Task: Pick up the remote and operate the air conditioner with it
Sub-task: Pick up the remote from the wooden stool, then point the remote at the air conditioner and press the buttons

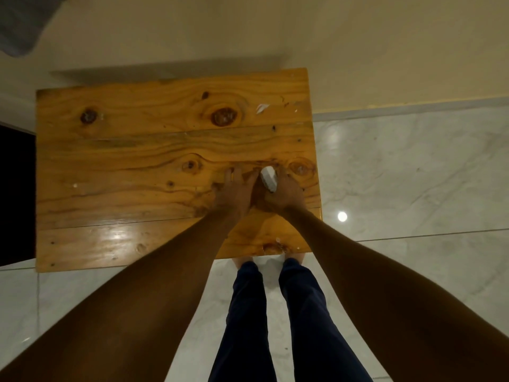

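Observation:
A small white remote (268, 179) lies near the right side of a wooden table (124, 166). My right hand (283, 193) is wrapped around it, fingers closed along its right side, with only its top end showing. Just to the left, my left hand (234, 193) rests flat on the tabletop with fingers spread, touching the remote's left edge at most with the thumb side. No air conditioner is in view.
The table stands against a cream wall (358, 51). Pale marble floor (413, 175) lies to the right and under my feet. A grey cloth (22, 23) hangs at the top left. A dark opening (16, 194) is to the table's left.

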Tool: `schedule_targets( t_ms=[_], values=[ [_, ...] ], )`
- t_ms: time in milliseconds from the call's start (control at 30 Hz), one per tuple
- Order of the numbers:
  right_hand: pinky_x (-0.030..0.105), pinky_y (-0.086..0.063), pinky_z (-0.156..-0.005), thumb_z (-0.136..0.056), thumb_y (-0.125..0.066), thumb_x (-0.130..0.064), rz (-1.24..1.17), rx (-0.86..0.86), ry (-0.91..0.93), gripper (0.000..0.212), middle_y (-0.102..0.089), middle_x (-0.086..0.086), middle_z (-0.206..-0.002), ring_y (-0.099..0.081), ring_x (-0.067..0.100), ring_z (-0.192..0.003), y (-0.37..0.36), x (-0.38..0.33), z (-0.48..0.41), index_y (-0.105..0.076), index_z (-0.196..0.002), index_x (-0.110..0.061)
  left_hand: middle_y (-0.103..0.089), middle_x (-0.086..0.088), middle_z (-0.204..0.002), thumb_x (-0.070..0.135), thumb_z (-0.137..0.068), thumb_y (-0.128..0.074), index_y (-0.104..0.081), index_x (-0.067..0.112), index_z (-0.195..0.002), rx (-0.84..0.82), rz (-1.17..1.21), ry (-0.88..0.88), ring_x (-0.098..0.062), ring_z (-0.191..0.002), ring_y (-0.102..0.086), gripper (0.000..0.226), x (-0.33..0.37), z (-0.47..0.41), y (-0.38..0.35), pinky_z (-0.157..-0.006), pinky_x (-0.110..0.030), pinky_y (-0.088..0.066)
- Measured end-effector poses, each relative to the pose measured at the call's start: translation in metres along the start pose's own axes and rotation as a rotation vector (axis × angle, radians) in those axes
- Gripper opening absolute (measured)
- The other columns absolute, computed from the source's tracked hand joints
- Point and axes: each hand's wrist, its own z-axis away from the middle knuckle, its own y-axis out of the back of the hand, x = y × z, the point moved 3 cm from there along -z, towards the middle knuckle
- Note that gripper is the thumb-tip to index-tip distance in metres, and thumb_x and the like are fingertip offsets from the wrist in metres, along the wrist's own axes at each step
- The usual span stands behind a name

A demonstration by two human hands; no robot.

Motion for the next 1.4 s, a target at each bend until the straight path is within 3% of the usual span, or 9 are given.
schedule_targets(
  t_ms=[67,167,233,333,433,633,1000,1400],
  values=[
    [0.014,-0.05,-0.066,-0.081,-0.07,-0.017,-0.158,-0.056,-0.028,0.045,-0.061,0.002,-0.099,-0.059,0.022,-0.091,0.005,0.0,-0.003,-0.048,-0.12,-0.012,-0.007,-0.015,-0.158,0.038,-0.083,-0.069,-0.013,0.036,-0.151,-0.008,0.0,0.004,-0.038,-0.143,-0.012,0.087,0.0,-0.001,-0.001,-0.106,-0.061,-0.034],
    [0.024,-0.048,-0.045,-0.087,-0.063,-0.015,-0.635,-0.212,-0.243,0.01,-0.061,0.006,-0.076,-0.06,0.019,-0.056,0.01,-0.002,-0.004,-0.057,-0.095,-0.013,-0.005,-0.013,-0.158,0.037,-0.083,-0.069,-0.02,0.033,-0.148,-0.023,0.001,0.008,-0.037,-0.142,-0.012,0.082,0.0,-0.003,0.0,-0.105,-0.062,-0.034],
    [0.022,-0.044,-0.04,-0.092,-0.049,-0.026,-0.867,-0.224,-0.335,0.022,-0.063,0.009,-0.066,-0.057,0.019,-0.044,0.018,-0.006,-0.002,-0.06,-0.092,-0.006,-0.004,-0.012,-0.158,0.037,-0.083,-0.069,-0.023,0.032,-0.146,-0.039,-0.009,0.005,-0.037,-0.141,-0.013,0.078,0.001,-0.003,0.003,-0.105,-0.062,-0.035],
    [0.023,-0.042,-0.041,-0.094,-0.033,-0.031,-1.06,-0.21,-0.337,0.039,-0.06,0.013,-0.066,-0.054,0.024,-0.047,0.038,-0.015,0.0,-0.058,-0.098,-0.002,-0.006,-0.012,-0.158,0.04,-0.083,-0.068,-0.024,0.031,-0.146,-0.086,-0.052,-0.013,-0.036,-0.141,-0.015,0.077,0.002,-0.004,0.014,-0.107,-0.064,-0.028],
    [0.024,-0.039,-0.042,-0.093,-0.03,-0.033,-1.105,-0.196,-0.3,0.042,-0.057,0.014,-0.066,-0.051,0.025,-0.049,0.064,-0.027,0.005,-0.06,-0.091,-0.004,-0.008,-0.012,-0.158,0.043,-0.083,-0.066,-0.024,0.031,-0.146,-0.108,-0.116,-0.048,-0.035,-0.144,-0.012,0.077,0.007,-0.007,0.037,-0.111,-0.063,-0.018],
    [0.024,-0.041,-0.043,-0.094,-0.028,-0.034,-1.195,-0.062,-0.256,0.043,-0.057,0.014,-0.065,-0.052,0.024,-0.048,0.138,-0.061,0.014,-0.06,-0.09,-0.005,-0.007,-0.012,-0.16,0.039,-0.086,-0.063,-0.016,0.034,-0.15,0.053,-0.086,-0.159,-0.036,-0.145,-0.01,0.08,0.039,-0.011,0.125,-0.111,-0.058,-0.024],
    [0.024,-0.04,-0.045,-0.089,-0.034,-0.03,-1.306,0.058,0.163,0.036,-0.056,0.011,-0.06,-0.05,0.023,-0.05,0.32,-0.162,0.061,-0.06,-0.087,-0.005,-0.012,-0.013,-0.157,0.031,-0.085,-0.064,-0.016,0.028,-0.15,0.504,-0.192,-0.358,-0.036,-0.139,-0.022,0.081,0.145,0.035,0.371,-0.104,-0.054,-0.033],
    [0.021,-0.039,-0.044,-0.085,-0.033,-0.021,-1.307,0.098,0.272,0.03,-0.054,0.014,-0.066,-0.048,0.024,-0.046,0.442,-0.226,0.101,-0.052,-0.1,-0.003,-0.012,-0.015,-0.158,0.034,-0.084,-0.064,-0.016,0.026,-0.151,0.678,-0.325,-0.456,-0.035,-0.14,-0.021,0.083,0.19,0.076,0.468,-0.104,-0.054,-0.034]
  ],
)
